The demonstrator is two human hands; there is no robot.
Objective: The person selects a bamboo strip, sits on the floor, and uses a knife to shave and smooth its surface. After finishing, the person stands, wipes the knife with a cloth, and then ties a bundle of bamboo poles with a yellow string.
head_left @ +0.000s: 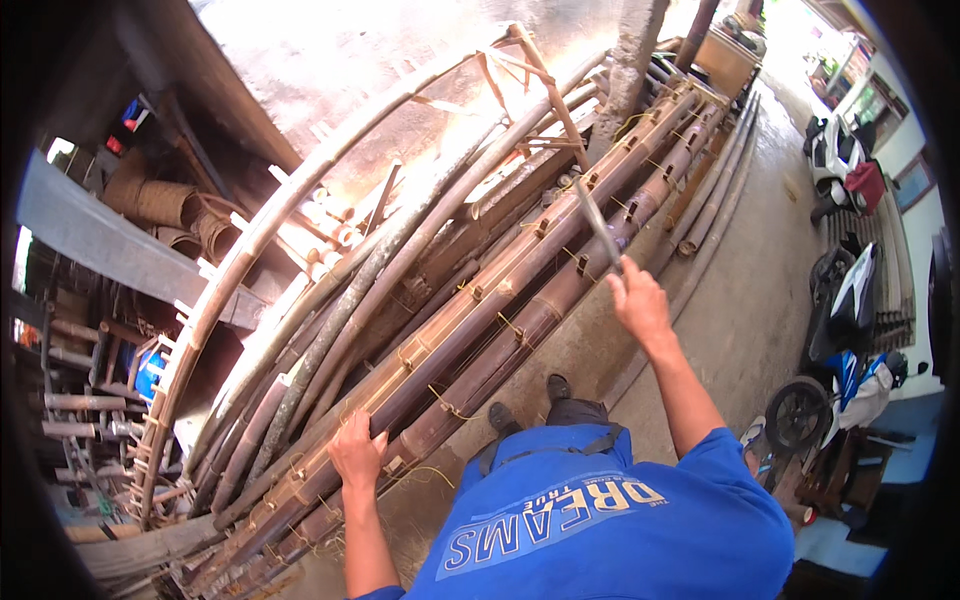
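Note:
In front of me a long rack of brown bamboo poles runs diagonally from lower left to upper right. Short pegs stick out of the poles, and thin yellow ties bind them. My left hand is closed over the upper edge of one pole near the lower end. My right hand is raised beside the rack, its fingers wrapped round a long grey blade. The blade points up and away, across the poles; its handle is hidden in the fist.
Loose bamboo poles lie beyond the rack, beside a curved bamboo frame. A concrete post stands at the far end. Motorbikes are parked on the right. Woven baskets sit at the left. My shoes are close to the rack.

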